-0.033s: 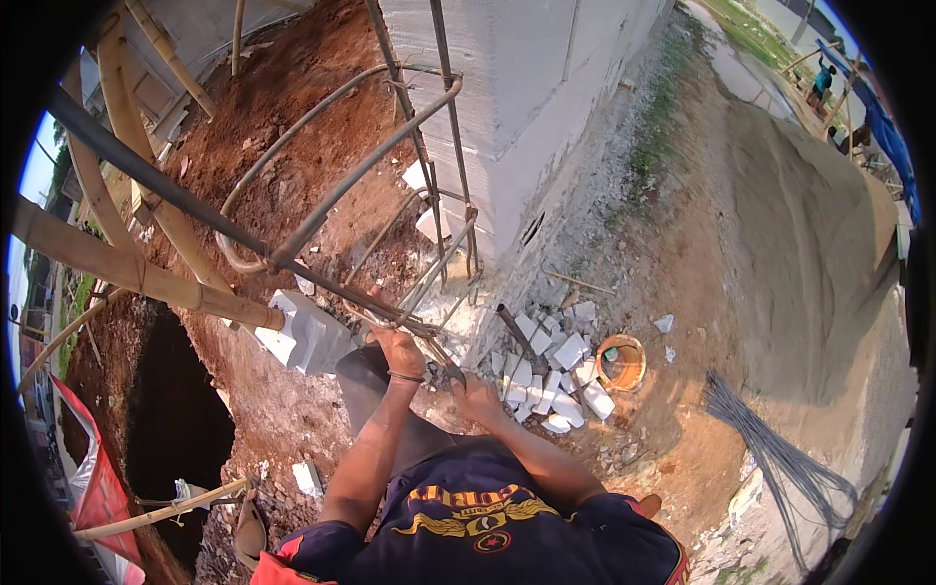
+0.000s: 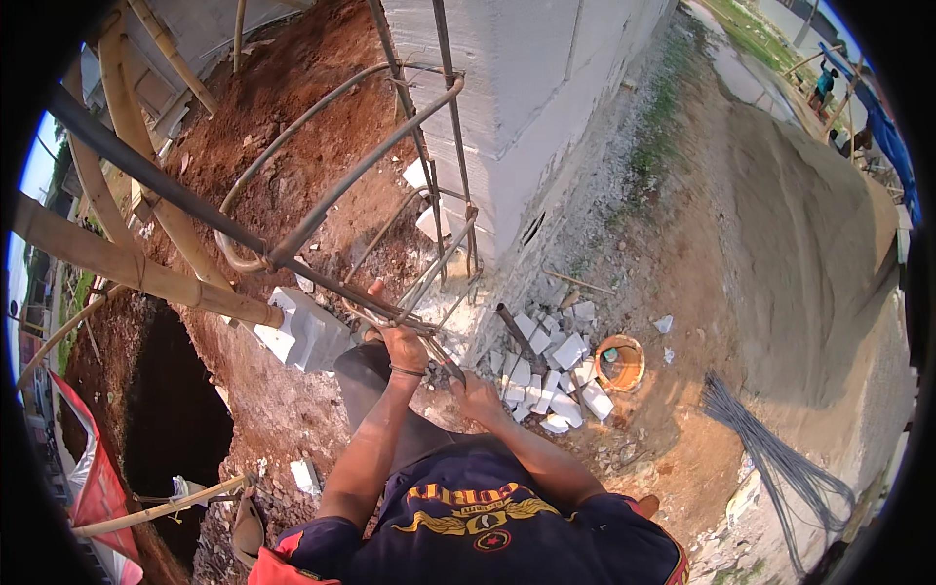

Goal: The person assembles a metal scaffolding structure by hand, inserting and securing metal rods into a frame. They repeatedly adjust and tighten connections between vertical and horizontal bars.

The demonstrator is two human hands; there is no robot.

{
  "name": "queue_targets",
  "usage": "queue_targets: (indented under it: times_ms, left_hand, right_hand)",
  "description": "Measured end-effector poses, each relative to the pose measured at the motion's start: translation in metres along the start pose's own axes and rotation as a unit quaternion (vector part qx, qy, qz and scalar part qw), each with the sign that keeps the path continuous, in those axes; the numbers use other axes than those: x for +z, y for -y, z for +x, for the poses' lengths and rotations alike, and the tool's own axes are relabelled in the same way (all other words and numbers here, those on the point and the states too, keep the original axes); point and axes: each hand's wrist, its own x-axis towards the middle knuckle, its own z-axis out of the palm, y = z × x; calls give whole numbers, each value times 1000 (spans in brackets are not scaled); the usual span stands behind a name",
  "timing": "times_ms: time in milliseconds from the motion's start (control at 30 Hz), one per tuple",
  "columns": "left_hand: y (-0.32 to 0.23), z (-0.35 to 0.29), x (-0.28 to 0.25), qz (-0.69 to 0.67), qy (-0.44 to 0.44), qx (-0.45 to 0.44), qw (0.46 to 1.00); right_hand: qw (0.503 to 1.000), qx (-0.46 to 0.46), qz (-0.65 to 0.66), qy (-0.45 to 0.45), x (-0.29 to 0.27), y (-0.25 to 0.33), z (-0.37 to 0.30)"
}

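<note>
I note left hand point(image 2: 402, 348) gripping one end of rebar cage point(image 2: 281, 259); right hand point(image 2: 478, 400) clenched round dark tool handle point(image 2: 454, 370) beside that end.

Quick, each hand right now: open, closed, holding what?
Left hand: at the rebar cage; open or closed can't be told.
Right hand: closed, holding a slim dark tool.
</note>
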Motion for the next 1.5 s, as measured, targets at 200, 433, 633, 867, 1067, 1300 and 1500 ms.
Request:
queue_targets:
  times_ms: [200,433,633,867,1067,1300,1500]
  left_hand:
    - [68,-8,12,-1,212,-83,974]
    - [42,0,-22,-33,108,-36,993]
    - [59,-41,-15,-30,115,-354,928]
    - [49,-72,24,-404,145,-623,654]
    - [50,-72,44,-365,90,-652,658]
    - [47,-74,50,-272,101,-630,720]
    - [51,-70,25,-290,151,-621,713]
  right_hand:
    - [999,15,15,30,-3,-6,13]
    - [999,33,-43,-4,3,-14,19]
    - [931,154,285,167,12,-34,28]
    - [616,292,666,303,10,-39,24]
    - [991,52,109,-57,14,-19,-6]
    - [997,76,-14,-5,18,-11,-11]
    - [831,187,484,200,18,-40,6]
